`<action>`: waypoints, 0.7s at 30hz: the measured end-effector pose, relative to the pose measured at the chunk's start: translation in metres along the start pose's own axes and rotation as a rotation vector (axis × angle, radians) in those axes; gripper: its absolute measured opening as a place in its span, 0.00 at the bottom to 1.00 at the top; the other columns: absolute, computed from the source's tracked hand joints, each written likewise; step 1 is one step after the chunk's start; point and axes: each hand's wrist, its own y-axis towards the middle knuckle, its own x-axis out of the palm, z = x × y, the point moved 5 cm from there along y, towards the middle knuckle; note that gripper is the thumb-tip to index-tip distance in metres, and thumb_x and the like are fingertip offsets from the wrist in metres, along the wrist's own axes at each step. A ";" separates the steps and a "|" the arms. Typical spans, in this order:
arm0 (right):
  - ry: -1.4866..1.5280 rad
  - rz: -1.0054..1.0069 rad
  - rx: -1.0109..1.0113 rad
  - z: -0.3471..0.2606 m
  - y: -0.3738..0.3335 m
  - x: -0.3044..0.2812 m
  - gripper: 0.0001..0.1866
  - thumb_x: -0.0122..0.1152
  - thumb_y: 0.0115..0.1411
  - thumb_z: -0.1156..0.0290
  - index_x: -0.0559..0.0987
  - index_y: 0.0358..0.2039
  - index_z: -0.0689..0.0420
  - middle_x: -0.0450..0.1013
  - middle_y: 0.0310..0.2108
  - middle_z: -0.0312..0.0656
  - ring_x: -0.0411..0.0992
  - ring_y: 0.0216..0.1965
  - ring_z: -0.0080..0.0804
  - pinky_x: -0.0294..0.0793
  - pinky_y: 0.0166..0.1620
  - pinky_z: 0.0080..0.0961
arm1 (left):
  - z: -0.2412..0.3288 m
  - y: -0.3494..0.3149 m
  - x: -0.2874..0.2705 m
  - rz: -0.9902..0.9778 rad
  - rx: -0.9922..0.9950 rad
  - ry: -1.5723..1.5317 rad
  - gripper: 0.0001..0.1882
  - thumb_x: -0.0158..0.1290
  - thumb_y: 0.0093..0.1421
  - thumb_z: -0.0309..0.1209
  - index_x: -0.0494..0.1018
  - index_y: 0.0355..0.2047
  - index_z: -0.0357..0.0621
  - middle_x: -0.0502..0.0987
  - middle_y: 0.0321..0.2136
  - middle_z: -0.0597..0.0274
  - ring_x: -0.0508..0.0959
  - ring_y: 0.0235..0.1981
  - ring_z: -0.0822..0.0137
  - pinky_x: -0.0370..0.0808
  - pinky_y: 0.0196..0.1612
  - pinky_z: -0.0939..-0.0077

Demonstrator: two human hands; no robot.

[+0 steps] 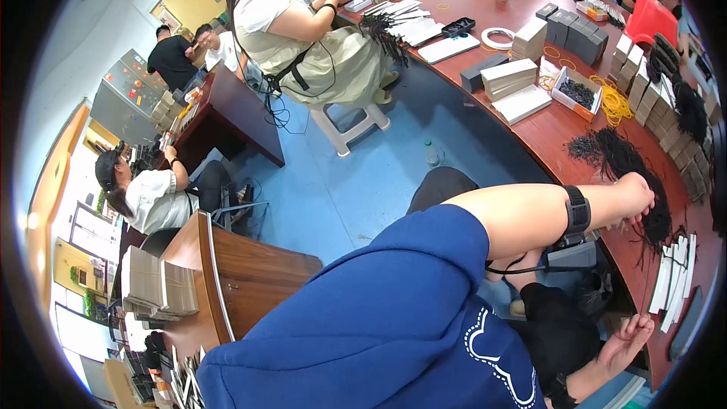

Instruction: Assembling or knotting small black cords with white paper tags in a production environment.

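Note:
My left hand (634, 195) reaches over the table to a pile of thin black cords (622, 153). Its fingers are curled into the strands; exactly how many they grip is hidden. Nearer to me, my right hand (627, 339) is held by the table's edge, palm partly up and fingers loosely apart, with nothing seen in it. Beside it on the table lie several narrow white strips (672, 280) and a long dark flat piece (687, 324).
Along the curved red-brown table (530, 132) stand a box of small black parts (577, 95), yellow rubber bands (617, 104), stacked grey cards (509, 78) and dark boxes (579, 34). A seated person (303, 30) works at the far left. A bottle (432, 154) stands on the blue floor.

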 end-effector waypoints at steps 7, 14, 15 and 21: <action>-0.085 -0.221 0.086 0.007 -0.006 -0.013 0.09 0.46 0.63 0.69 0.66 0.38 0.61 0.61 0.31 0.36 0.57 0.25 0.19 0.58 0.27 0.13 | 0.014 0.010 -0.015 0.019 0.065 -0.035 0.08 0.44 0.55 0.28 0.71 0.22 0.40 0.72 0.17 0.62 0.70 0.11 0.70 0.66 0.11 0.77; -0.124 -0.223 0.058 0.008 -0.003 -0.008 0.08 0.45 0.63 0.70 0.66 0.37 0.61 0.61 0.30 0.36 0.56 0.25 0.18 0.58 0.26 0.13 | 0.032 0.005 -0.035 0.058 0.100 -0.023 0.09 0.44 0.56 0.29 0.70 0.23 0.42 0.72 0.17 0.63 0.69 0.12 0.71 0.65 0.12 0.78; -0.117 -0.237 0.050 0.008 -0.003 -0.006 0.08 0.45 0.63 0.70 0.66 0.37 0.61 0.60 0.30 0.36 0.56 0.24 0.18 0.57 0.26 0.13 | 0.035 0.003 -0.039 0.073 0.087 -0.020 0.09 0.44 0.57 0.30 0.70 0.23 0.42 0.72 0.17 0.63 0.69 0.13 0.72 0.65 0.13 0.79; -0.105 -0.189 0.060 0.009 -0.005 -0.011 0.07 0.47 0.62 0.71 0.66 0.36 0.62 0.59 0.27 0.36 0.55 0.23 0.17 0.56 0.25 0.13 | 0.052 -0.009 -0.064 0.085 0.137 -0.046 0.08 0.45 0.58 0.30 0.71 0.26 0.42 0.72 0.19 0.66 0.68 0.14 0.75 0.65 0.15 0.82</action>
